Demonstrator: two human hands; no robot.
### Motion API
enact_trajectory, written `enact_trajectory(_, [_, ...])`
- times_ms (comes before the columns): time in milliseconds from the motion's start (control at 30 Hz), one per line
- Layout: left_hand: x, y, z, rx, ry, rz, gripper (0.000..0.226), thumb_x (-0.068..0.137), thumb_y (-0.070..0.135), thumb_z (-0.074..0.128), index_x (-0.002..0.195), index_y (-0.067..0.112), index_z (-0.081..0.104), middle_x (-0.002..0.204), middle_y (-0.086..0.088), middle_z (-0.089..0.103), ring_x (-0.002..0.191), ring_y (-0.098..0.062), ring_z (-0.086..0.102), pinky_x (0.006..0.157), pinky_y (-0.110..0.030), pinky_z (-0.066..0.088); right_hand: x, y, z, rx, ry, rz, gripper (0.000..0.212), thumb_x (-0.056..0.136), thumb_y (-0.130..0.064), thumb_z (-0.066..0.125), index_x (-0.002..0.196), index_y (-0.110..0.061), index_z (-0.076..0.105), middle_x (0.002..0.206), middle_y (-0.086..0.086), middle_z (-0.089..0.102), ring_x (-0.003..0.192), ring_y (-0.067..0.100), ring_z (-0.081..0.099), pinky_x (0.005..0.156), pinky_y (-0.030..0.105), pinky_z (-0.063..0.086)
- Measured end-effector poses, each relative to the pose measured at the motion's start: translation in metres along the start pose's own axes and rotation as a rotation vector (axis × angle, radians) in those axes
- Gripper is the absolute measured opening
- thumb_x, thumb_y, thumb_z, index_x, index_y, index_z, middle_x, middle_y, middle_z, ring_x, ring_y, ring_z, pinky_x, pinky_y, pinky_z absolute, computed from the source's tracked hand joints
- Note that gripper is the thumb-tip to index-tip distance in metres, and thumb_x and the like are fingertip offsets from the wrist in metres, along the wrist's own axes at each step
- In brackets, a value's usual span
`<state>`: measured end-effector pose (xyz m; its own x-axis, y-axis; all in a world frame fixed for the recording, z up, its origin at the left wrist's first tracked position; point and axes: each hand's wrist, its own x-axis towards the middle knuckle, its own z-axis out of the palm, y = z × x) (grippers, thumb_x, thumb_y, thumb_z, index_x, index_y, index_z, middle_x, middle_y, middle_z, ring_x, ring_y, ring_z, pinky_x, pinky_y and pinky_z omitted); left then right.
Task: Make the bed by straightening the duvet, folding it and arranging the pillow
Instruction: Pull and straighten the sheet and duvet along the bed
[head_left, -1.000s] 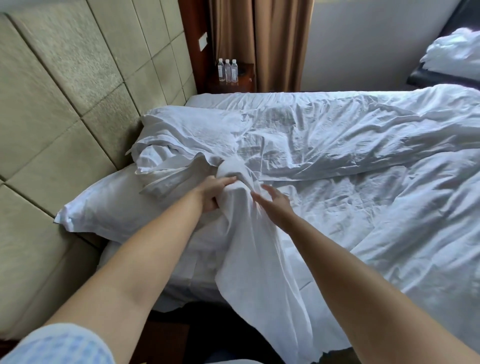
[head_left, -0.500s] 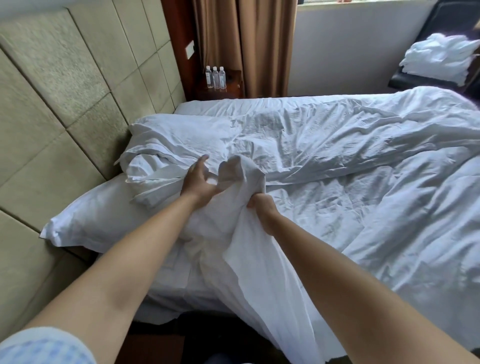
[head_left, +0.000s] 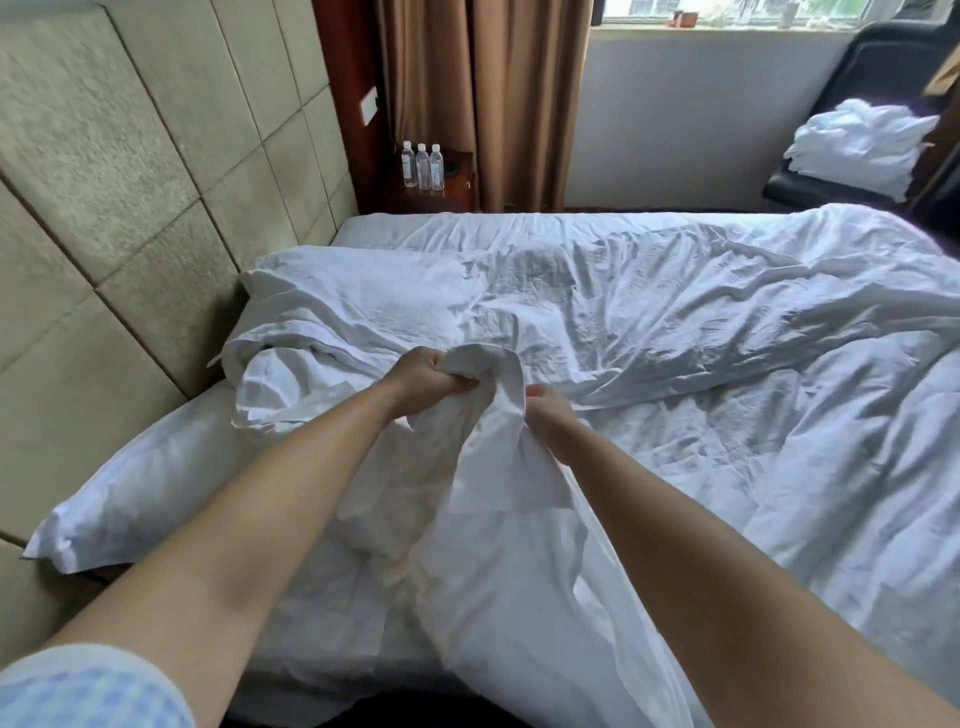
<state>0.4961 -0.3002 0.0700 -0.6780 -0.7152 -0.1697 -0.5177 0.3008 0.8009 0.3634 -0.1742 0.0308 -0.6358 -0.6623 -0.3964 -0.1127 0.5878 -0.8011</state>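
Both bare forearms stretched forward over the near edge of the bed (head_left: 363, 670), converging toward its middle, a pale checked sleeve (head_left: 88, 691) at the left upper arm. Left hand (head_left: 426, 376) fisted, knuckles up, grip clenched round a bunched fold of the duvet (head_left: 675, 322). Right hand (head_left: 548, 408) just beside it, nearer the bed's foot, fingers curled into the same raised fold, partly hidden by the cloth.
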Motion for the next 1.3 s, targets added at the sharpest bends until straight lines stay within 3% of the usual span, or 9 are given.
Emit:
enact_trajectory(167, [0.059,0.001,-0.015,0.176,0.088,-0.044,0.027,0.077,0.042,0.065,0.065,0.02,0.057,0.076,-0.002,0.063,0.074,-0.023,0.06,0.059,-0.027,0.04,0.01,-0.02,0.01,-0.322,0.36,-0.272,0.032,0.095,-0.03,0.048,0.122,-0.017,0.058,0.129,0.004,0.051,0.116,0.025,0.051,0.088,0.03,0.04])
enact_trajectory(300, [0.103,0.01,-0.021,0.148,0.11,-0.043,0.024,0.077,0.036,0.063,0.064,0.018,0.053,0.081,-0.005,0.063,0.079,-0.026,0.06,0.063,-0.027,0.042,0.019,-0.033,0.015,-0.532,0.328,-0.487,0.068,0.089,-0.059,0.05,0.142,-0.018,0.04,0.14,0.003,0.04,0.128,0.022,0.042,0.1,0.034,0.038])
enact_trajectory(400, [0.127,0.011,-0.021,0.075,0.157,-0.057,0.03,0.081,0.027,0.06,0.059,0.014,0.044,0.067,-0.004,0.052,0.074,-0.026,0.054,0.06,-0.027,0.035,0.034,-0.027,0.016,-0.667,0.094,-0.2,0.118,0.071,-0.075,0.058,0.153,-0.022,-0.009,0.159,0.007,0.006,0.146,0.025,0.009,0.119,0.041,0.014])
enact_trajectory(500, [0.144,0.007,-0.023,0.092,0.173,-0.061,0.039,0.083,0.021,0.061,0.055,0.013,0.035,0.061,-0.012,0.043,0.08,-0.037,0.057,0.06,-0.028,0.029,0.069,-0.017,0.012,-0.532,-0.083,0.05,0.134,0.061,-0.076,0.067,0.152,-0.022,-0.015,0.158,0.01,0.014,0.146,0.033,0.01,0.118,0.046,0.016])
enact_trajectory(567, [0.153,0.0,-0.026,0.113,0.176,-0.059,0.042,0.083,0.02,0.063,0.054,0.013,0.033,0.059,-0.012,0.041,0.082,-0.04,0.056,0.059,-0.029,0.028,0.086,-0.021,0.007,-0.423,-0.233,0.095,0.109,0.063,-0.06,0.078,0.149,-0.015,0.027,0.142,0.005,0.045,0.135,0.028,0.04,0.109,0.039,0.036])
enact_trajectory(633, [0.161,-0.007,-0.031,0.124,0.19,-0.075,0.041,0.082,0.019,0.064,0.055,0.014,0.033,0.056,-0.004,0.037,0.069,-0.033,0.047,0.055,-0.032,0.027,0.105,-0.027,0.007,-0.487,-0.207,0.064,0.055,0.073,-0.04,0.077,0.115,-0.009,0.059,0.117,0.007,0.063,0.109,0.025,0.06,0.089,0.034,0.049])
enact_trajectory(800, [0.187,-0.013,-0.072,0.071,0.374,-0.166,0.039,0.086,0.022,0.06,0.056,0.015,0.035,0.057,-0.001,0.039,0.069,-0.024,0.042,0.06,-0.03,0.029,0.147,-0.085,0.011,-0.709,0.149,-0.173,0.022,0.088,-0.025,0.051,0.104,-0.011,0.06,0.111,0.012,0.064,0.105,0.031,0.06,0.091,0.035,0.038])
enact_trajectory(1067, [0.204,-0.045,-0.196,-0.23,0.791,-0.233,0.031,0.085,0.036,0.063,0.064,0.017,0.052,0.076,-0.01,0.063,0.076,-0.028,0.061,0.065,-0.031,0.04,0.219,-0.238,0.081,-0.601,0.314,-0.603,0.012,0.088,-0.018,0.047,0.095,-0.014,0.057,0.094,0.013,0.066,0.097,0.031,0.057,0.085,0.036,0.028])
enact_trajectory(1300, [0.219,-0.101,-0.25,-0.48,0.645,-0.206,0.016,0.089,0.034,0.064,0.092,0.018,0.06,0.083,0.001,0.064,0.076,-0.015,0.061,0.063,-0.028,0.048,0.277,-0.284,0.164,-0.549,0.322,-0.609,0.009,0.092,-0.019,0.047,0.092,-0.014,0.054,0.091,0.014,0.066,0.097,0.031,0.055,0.083,0.035,0.028])
